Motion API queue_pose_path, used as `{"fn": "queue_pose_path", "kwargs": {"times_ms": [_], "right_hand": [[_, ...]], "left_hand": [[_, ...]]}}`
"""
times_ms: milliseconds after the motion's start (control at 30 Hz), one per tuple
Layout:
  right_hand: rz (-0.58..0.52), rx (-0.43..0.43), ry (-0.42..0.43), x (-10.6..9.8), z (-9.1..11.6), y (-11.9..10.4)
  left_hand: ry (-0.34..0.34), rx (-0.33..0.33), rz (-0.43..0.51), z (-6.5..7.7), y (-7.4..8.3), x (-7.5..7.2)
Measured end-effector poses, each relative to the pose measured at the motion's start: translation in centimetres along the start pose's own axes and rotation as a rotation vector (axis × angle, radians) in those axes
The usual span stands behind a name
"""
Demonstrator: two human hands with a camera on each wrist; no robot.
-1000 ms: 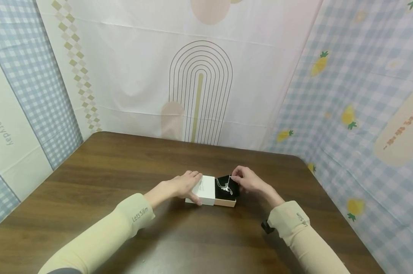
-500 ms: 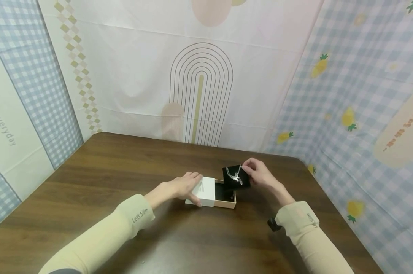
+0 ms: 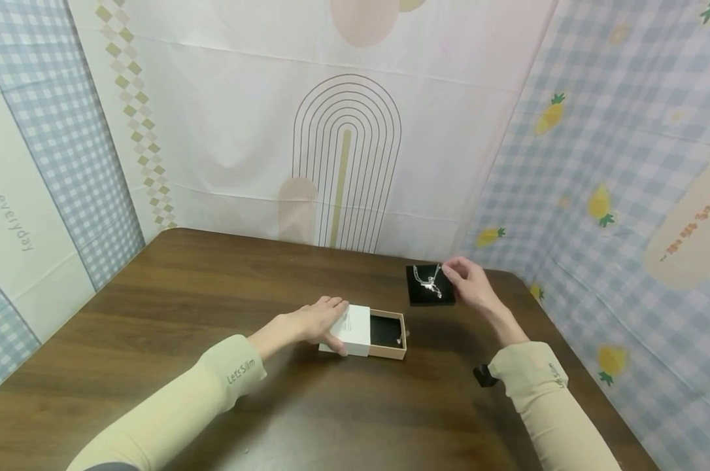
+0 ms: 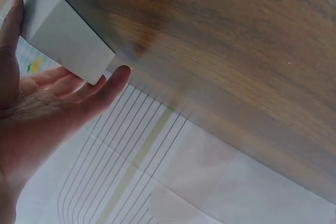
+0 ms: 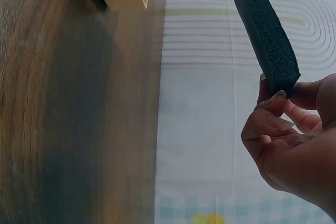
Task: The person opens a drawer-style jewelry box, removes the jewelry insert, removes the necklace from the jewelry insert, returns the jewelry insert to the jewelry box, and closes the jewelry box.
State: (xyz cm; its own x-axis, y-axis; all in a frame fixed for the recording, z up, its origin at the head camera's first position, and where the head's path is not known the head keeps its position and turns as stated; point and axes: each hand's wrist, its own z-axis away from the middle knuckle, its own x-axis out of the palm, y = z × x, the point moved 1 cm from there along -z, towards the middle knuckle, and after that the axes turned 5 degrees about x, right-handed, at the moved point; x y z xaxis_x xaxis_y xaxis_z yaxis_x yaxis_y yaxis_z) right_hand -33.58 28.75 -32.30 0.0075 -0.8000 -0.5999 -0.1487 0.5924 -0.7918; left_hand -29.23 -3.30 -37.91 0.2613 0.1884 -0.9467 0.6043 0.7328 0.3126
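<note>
A white box sleeve (image 3: 355, 327) lies on the table with its tan drawer (image 3: 388, 352) pulled partly out to the right. My left hand (image 3: 321, 320) grips the sleeve, thumb on the near side and fingers over the far side; the left wrist view shows the sleeve's white end (image 4: 73, 40) between them. Up and right of the drawer, my right hand (image 3: 469, 282) pinches the corner of a black foam pad (image 3: 420, 297), with a silver necklace (image 3: 430, 284) draped on it. From the right wrist, the pad (image 5: 265, 35) appears edge-on between thumb and fingers, off the table.
Inside the drawer lies a dark bottom (image 3: 384, 330), with a small tab (image 3: 406, 332) at its right end. The brown wooden table (image 3: 243, 281) ends at patterned cloth hangings (image 3: 231, 144) behind and to the sides.
The right hand has lifted the black foam pad with the necklace out of the drawer and carried it up and to the right. The left hand keeps its grip on the sleeve.
</note>
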Motion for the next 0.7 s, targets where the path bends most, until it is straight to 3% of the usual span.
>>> {"fn": "queue_pose_path", "kwargs": {"times_ms": [367,700], "right_hand": [[0.028,0.01,0.077,-1.3,-0.3,2.0],[0.069,-0.008,0.1,-1.9,-0.4,1.9]], "left_hand": [[0.014,0.005,0.001,0.0,0.0,0.1],[0.01,-0.002,0.025,0.0,0.0,0.1]]}}
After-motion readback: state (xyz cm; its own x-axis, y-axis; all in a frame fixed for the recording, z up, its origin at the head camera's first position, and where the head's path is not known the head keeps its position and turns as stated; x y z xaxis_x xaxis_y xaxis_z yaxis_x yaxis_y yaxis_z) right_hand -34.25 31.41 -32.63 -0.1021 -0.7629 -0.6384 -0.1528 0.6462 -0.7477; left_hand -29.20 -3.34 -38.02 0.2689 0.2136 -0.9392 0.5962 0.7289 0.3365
